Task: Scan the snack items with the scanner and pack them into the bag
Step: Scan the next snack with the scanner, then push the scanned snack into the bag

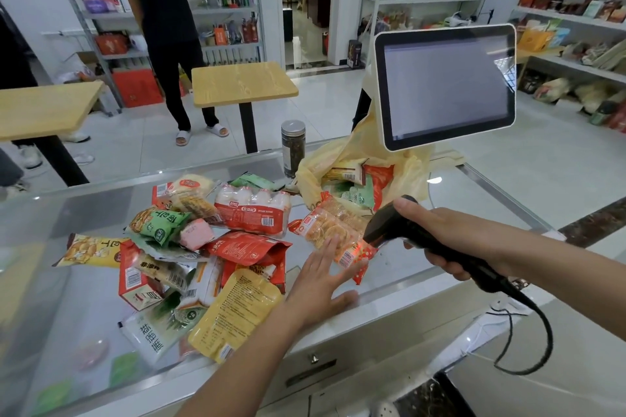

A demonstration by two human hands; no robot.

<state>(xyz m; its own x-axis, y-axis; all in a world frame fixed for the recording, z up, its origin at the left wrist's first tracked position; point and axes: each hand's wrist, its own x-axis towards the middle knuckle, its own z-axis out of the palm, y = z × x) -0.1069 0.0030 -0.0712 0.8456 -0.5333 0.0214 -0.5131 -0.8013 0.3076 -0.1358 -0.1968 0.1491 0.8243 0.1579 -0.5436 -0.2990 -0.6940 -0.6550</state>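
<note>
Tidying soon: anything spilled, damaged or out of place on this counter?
Nothing spilled or torn. The snack packets lie in a loose overlapping heap on the glass counter, and the yellow bag slumps open.

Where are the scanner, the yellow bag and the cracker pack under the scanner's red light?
scanner point(389, 225), head view, on its black head.
yellow bag point(359, 145), head view, on its bare upper wall.
cracker pack point(320, 227), head view, on its clear front over the crackers.

snack pile point(203, 254) left | bag point(359, 159) right | screen point(447, 85) behind bag
</note>
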